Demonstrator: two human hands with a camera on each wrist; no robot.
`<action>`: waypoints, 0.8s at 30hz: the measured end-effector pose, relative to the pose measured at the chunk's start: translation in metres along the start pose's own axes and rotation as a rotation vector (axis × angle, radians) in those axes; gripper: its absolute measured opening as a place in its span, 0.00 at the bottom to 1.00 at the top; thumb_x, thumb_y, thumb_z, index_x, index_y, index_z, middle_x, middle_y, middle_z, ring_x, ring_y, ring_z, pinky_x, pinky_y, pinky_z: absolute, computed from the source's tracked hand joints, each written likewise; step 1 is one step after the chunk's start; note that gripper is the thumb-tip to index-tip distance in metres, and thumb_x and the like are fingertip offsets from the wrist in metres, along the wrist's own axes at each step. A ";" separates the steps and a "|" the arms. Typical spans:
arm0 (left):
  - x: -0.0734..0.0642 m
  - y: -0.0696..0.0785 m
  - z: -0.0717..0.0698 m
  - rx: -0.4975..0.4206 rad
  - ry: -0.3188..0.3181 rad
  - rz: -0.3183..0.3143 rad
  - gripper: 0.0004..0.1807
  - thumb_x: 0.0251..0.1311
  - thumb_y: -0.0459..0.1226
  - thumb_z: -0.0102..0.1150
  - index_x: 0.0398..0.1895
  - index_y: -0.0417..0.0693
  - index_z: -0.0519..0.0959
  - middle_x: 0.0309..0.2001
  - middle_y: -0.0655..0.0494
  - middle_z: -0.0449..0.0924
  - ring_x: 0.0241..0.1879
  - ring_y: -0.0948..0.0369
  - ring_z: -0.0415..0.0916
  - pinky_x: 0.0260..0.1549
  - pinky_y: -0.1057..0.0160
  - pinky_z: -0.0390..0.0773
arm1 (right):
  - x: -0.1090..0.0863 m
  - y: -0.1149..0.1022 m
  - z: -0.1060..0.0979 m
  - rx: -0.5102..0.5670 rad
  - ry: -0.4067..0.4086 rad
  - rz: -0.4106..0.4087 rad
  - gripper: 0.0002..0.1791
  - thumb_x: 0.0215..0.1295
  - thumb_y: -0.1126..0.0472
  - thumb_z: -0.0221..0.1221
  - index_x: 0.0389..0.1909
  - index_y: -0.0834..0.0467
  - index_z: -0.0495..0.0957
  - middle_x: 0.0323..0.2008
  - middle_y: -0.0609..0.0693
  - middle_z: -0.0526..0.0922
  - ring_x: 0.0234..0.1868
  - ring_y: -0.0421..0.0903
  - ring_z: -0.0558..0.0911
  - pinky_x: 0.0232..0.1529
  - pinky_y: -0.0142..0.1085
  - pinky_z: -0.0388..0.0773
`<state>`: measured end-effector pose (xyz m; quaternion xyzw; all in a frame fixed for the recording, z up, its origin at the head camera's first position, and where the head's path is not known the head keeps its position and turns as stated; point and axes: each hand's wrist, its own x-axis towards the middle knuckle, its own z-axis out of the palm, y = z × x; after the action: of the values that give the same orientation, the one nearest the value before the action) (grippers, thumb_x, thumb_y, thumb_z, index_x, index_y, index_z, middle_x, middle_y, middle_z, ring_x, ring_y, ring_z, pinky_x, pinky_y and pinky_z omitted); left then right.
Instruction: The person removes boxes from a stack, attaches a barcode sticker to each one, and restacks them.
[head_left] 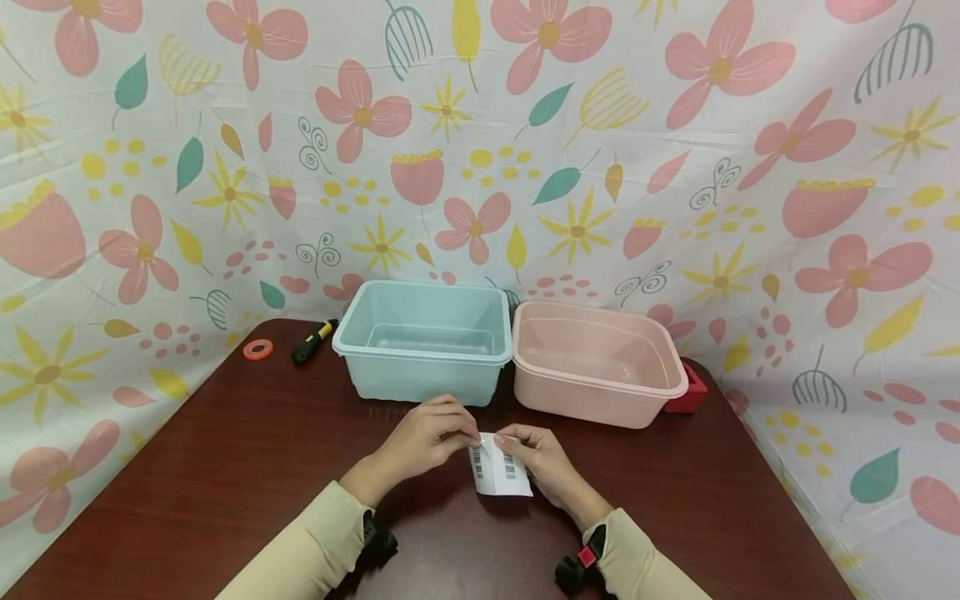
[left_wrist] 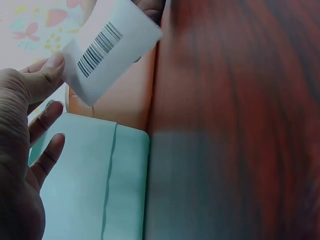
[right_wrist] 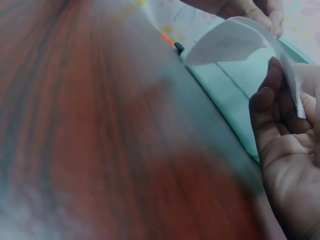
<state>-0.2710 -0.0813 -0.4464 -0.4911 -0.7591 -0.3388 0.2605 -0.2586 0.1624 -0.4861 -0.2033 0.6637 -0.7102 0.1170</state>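
Note:
A small white sheet of barcode labels (head_left: pixel 495 468) is held up between both hands, over the table in front of the tubs. My left hand (head_left: pixel 429 437) pinches its upper left corner between thumb and forefinger, the other fingers spread loosely, as the left wrist view shows. With thumb and fingers, my right hand (head_left: pixel 542 460) grips the sheet's right side. The barcode side (left_wrist: pixel 100 49) shows in the left wrist view. Seen from the right wrist, the sheet (right_wrist: pixel 225 42) bends in a curve and its plain back shows.
A light blue tub (head_left: pixel 422 375) and a pink tub (head_left: pixel 592 400) stand side by side behind the hands. Left of them lie an orange-red ring of tape (head_left: pixel 258 349) and a black-and-yellow utility knife (head_left: pixel 313 342). A red object (head_left: pixel 686 392) sits partly hidden behind the pink tub.

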 end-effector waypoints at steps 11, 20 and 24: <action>0.000 0.000 -0.001 -0.006 0.005 -0.040 0.03 0.59 0.38 0.72 0.35 0.54 0.86 0.38 0.69 0.83 0.43 0.67 0.76 0.43 0.72 0.75 | 0.001 0.002 -0.005 -0.130 0.057 -0.003 0.14 0.72 0.60 0.60 0.46 0.68 0.82 0.36 0.53 0.86 0.32 0.43 0.85 0.29 0.33 0.81; 0.001 0.001 -0.001 -0.043 0.027 -0.060 0.05 0.58 0.37 0.73 0.35 0.55 0.85 0.38 0.69 0.82 0.42 0.67 0.75 0.41 0.72 0.74 | 0.000 0.000 -0.008 -0.205 0.073 -0.032 0.13 0.72 0.63 0.60 0.46 0.70 0.82 0.36 0.54 0.86 0.31 0.42 0.84 0.29 0.32 0.80; 0.001 0.000 -0.001 -0.084 0.039 -0.077 0.05 0.58 0.37 0.72 0.35 0.55 0.85 0.37 0.69 0.83 0.43 0.66 0.76 0.41 0.70 0.74 | 0.000 0.001 -0.011 -0.208 0.075 -0.053 0.12 0.72 0.64 0.60 0.46 0.71 0.81 0.36 0.54 0.86 0.31 0.42 0.84 0.30 0.32 0.80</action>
<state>-0.2711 -0.0815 -0.4454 -0.4654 -0.7572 -0.3898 0.2411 -0.2639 0.1723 -0.4872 -0.2051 0.7321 -0.6475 0.0515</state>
